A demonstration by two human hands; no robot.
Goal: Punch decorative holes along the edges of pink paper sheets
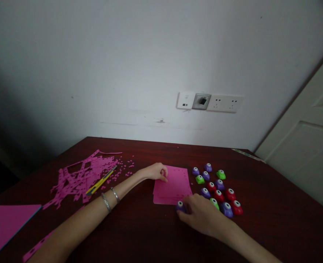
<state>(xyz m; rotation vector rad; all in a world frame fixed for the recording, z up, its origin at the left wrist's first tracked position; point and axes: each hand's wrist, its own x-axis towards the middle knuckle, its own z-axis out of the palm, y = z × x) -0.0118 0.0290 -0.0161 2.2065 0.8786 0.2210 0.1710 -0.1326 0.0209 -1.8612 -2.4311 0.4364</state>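
Observation:
My left hand (pixel 156 171) rests with curled fingers on the left edge of a small stack of pink paper sheets (pixel 173 186) on the dark red table (pixel 265 204). It wears two bracelets at the wrist. My right hand (pixel 201 213) lies at the near right corner of the stack, its fingers closed around a small purple paper punch (pixel 180 206). Just right of the paper stands a cluster of several purple, red and green paper punches (pixel 218 188).
A heap of punched pink paper strips (pixel 80 177) lies at the left with a yellow utility knife (pixel 101 181) on it. A pink sheet pile (pixel 6 223) sits at the near left edge. Wall sockets (pixel 209 102) are behind; a white door (pixel 309 146) at right.

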